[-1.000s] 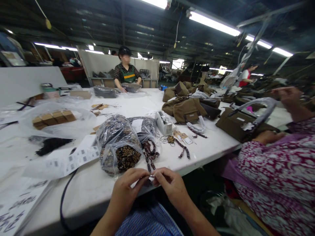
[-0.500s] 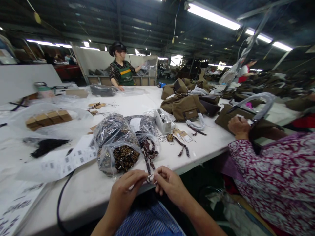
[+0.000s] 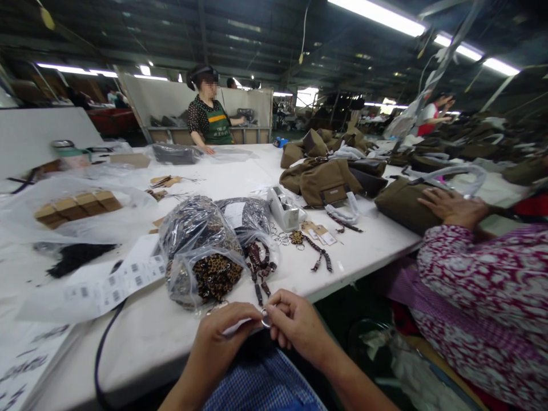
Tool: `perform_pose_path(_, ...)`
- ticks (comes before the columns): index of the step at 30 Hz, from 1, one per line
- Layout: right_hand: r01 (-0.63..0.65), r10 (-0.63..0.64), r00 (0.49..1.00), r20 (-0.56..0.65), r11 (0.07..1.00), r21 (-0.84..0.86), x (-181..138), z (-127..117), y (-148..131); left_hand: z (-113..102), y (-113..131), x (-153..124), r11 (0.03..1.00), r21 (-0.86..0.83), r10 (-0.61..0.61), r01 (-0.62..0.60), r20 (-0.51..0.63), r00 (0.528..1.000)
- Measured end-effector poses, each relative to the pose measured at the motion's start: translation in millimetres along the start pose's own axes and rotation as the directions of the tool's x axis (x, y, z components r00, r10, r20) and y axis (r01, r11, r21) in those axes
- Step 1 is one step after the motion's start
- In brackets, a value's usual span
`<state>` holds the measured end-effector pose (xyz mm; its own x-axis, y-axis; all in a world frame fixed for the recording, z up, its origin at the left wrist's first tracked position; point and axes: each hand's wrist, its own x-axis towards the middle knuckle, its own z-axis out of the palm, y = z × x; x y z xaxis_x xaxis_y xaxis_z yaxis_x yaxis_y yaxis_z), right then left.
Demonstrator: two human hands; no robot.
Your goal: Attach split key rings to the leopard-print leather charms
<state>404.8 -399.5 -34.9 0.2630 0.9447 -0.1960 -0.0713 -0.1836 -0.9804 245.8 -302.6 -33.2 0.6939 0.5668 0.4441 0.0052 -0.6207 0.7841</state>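
Note:
Between the fingertips of both my hands sits a metal key ring (image 3: 266,318), just over the table's front edge. My left hand (image 3: 229,322) pinches its left side, thumb and forefinger together. My right hand (image 3: 293,319) closes on it from the right, fingers curled. Just beyond my fingers lie dark brown braided straps (image 3: 259,268). A clear plastic bag (image 3: 201,251) of leopard-print pieces (image 3: 217,274) stands behind my left hand. Farther right on the table are loose key rings (image 3: 282,238), a leopard-print charm (image 3: 296,237) and another braided strap (image 3: 317,254).
A white tape dispenser (image 3: 283,210) stands behind the rings, beside paper tags (image 3: 319,232). Olive bags (image 3: 327,182) are piled at the back right. A co-worker's hand (image 3: 454,206) rests on one at right. Label sheets (image 3: 115,285) and a black cable (image 3: 100,354) lie left.
My hands have stayed together at the table edge while the key ring turned more into view. The co-worker at right has laid the olive bag lower and put a hand on it.

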Motion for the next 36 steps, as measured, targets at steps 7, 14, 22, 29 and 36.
perform_pose_path(7, -0.067, 0.063, 0.995, 0.08, 0.996, 0.053, -3, -4, 2, 1, -4, 0, 0.998, -0.055, -0.029, 0.031, 0.052, 0.998)
perform_pose_path(14, -0.072, 0.066, 0.995, 0.076, 0.994, 0.078, -15, -3, 8, 7, 0, 1, 0.96, -0.119, -0.246, 0.252, 0.061, 0.967)
perform_pose_path(22, 0.178, -0.194, 0.98, -0.039, 0.952, -0.249, -17, -9, 6, 17, 9, 10, 0.882, -0.044, -0.469, 0.469, -0.005, 0.883)
perform_pose_path(29, 0.2, -0.236, 0.964, -0.122, 0.947, -0.253, -9, -19, 10, 26, 4, 35, 0.937, 0.02, -0.35, 0.349, 0.061, 0.935)
perform_pose_path(36, 0.144, -0.149, 0.964, -0.218, 0.989, -0.039, -3, -30, 18, 15, -51, 110, 0.716, 0.688, -0.053, -0.12, 0.225, 0.973)
